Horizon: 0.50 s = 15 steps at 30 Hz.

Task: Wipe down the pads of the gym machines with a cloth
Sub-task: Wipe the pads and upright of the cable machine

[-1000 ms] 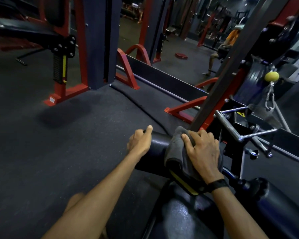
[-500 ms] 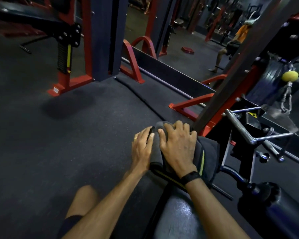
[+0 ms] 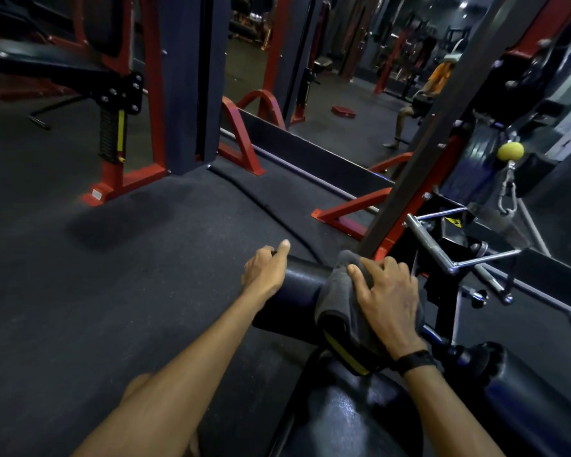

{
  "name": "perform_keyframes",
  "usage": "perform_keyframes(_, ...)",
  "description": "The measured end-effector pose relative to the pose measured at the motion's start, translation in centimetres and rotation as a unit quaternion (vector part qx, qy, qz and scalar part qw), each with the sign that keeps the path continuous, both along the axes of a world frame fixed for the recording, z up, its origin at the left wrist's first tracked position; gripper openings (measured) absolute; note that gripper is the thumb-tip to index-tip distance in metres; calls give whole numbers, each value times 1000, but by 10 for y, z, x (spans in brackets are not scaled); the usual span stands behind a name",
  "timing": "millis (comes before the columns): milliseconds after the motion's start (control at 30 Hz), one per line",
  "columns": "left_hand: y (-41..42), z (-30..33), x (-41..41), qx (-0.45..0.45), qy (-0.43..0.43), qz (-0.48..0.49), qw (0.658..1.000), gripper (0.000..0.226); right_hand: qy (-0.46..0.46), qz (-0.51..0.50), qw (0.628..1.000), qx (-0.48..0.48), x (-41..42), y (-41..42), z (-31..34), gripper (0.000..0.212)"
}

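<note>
Both my forearms reach forward and down over the black roller pad [image 3: 302, 285]. My left hand [image 3: 265, 270] grips the pad's left end, fingers curled over it, thumb pointing up. My right hand [image 3: 388, 301] lies spread on the grey cloth [image 3: 338, 311], fingers curled into it and pressing it onto the pad's right part. A black wristband [image 3: 414, 361] circles that wrist. The seat pad [image 3: 350, 417] sits just below.

We see open floor [image 3: 119, 291] left of the roller pad [image 3: 297, 285]; at its right end a slanted post [image 3: 419, 153] and chrome handle [image 3: 442, 252] crowd in.
</note>
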<state>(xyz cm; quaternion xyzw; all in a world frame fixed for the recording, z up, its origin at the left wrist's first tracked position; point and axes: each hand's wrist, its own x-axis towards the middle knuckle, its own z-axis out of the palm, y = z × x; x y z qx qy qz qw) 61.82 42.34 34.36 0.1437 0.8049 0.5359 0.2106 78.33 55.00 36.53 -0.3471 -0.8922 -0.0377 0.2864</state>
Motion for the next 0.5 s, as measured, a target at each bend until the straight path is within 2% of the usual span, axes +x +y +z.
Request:
perform_keyframes(100,-1,0,7,-38,49,-8,998,42,-6,-14,1000,13,-3,-10,-1,21)
perform_keyframes(267,-17,-23,22,48,146,0,988,46,-41,8,998,39,-25,-25,-5,27)
perform_keyframes(400,-26,-46,27,92,162,1,982,75,-66,76,994,28,-71,-52,-8,24)
perform_keyframes(500,-31,-51,25,113,153,0,982,82,-66,119,991,7,-86,-58,-8,26)
